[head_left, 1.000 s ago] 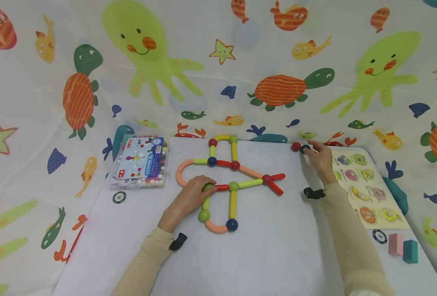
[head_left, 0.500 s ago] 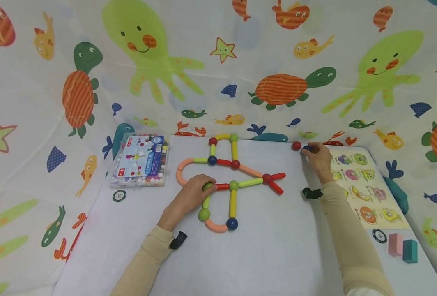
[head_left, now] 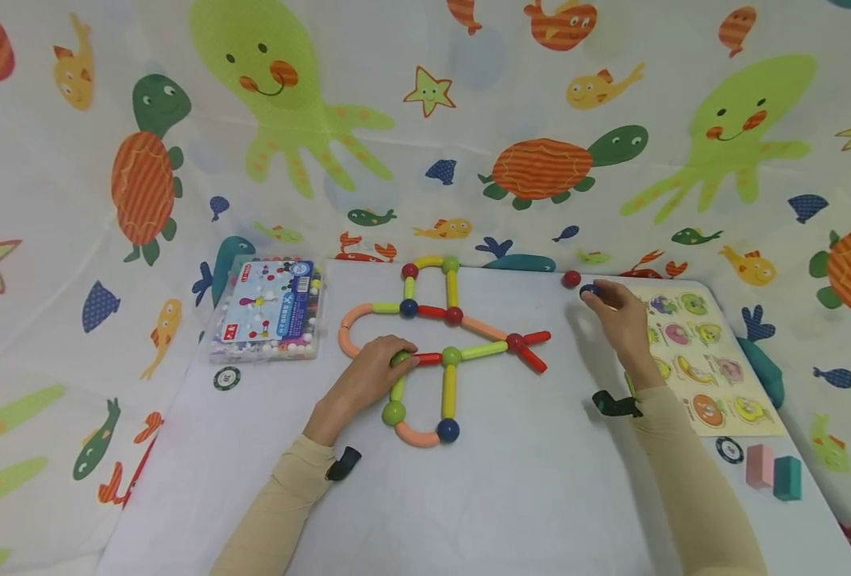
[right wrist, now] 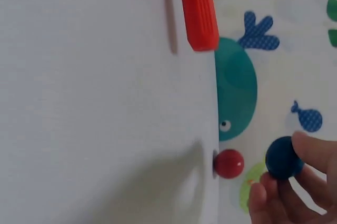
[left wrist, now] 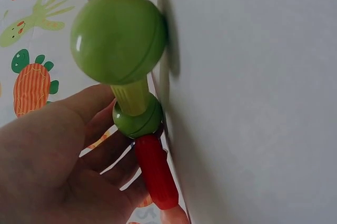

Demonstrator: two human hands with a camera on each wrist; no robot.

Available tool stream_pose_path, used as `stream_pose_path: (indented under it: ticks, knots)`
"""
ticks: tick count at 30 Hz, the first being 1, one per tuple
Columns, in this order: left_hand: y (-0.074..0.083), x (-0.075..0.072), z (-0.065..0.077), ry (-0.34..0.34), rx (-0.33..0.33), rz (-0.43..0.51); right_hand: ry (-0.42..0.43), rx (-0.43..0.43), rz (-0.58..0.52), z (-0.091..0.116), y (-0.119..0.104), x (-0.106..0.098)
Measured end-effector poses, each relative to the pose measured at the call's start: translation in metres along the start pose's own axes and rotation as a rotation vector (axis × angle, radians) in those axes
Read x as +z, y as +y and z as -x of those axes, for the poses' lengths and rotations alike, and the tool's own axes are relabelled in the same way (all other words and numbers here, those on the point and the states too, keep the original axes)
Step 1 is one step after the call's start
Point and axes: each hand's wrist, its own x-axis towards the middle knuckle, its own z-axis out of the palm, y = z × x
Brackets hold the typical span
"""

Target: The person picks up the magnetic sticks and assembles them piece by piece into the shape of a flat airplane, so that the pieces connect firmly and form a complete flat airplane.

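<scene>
My right hand (head_left: 623, 324) pinches a dark blue ball (right wrist: 283, 158) between thumb and fingers, held up off the table in the right wrist view. A loose red ball (head_left: 571, 279) lies just left of it by the table's back edge. My left hand (head_left: 368, 376) grips a green ball (left wrist: 138, 118) that joins a red stick (left wrist: 157, 174) to a yellow-green stick in a flat model of magnetic sticks and balls. Two loops, a curved salmon end and a red fork (head_left: 533, 352) at the right make up that model. Part of the gripped joint is hidden by my fingers.
A clear plastic box (head_left: 267, 308) of small beads stands at the back left, a round token (head_left: 227, 378) before it. On the right lie a fruit picture board (head_left: 709, 360), another token (head_left: 729, 450), a pink block (head_left: 760, 466) and a teal block (head_left: 788, 478).
My right hand has taken hold of the dark blue ball and lifted it away from the red ball. The left hand keeps its place on the model. The head view has shifted slightly.
</scene>
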Motion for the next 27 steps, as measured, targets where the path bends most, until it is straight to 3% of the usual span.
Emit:
stream_pose_path:
  ticks: [8, 12, 27]
  knots:
    - [0.000, 0.000, -0.001, -0.001, -0.001, -0.004, -0.169, -0.165, 0.103, 0.028, 0.018, 0.014]
    - [0.000, -0.001, -0.001, -0.003, -0.005, -0.009, -0.203, -0.203, 0.149, 0.032, 0.027, 0.022]
    - [0.001, -0.001, 0.000, -0.009, -0.009, -0.004, -0.222, -0.177, 0.167, 0.042, 0.024, 0.031]
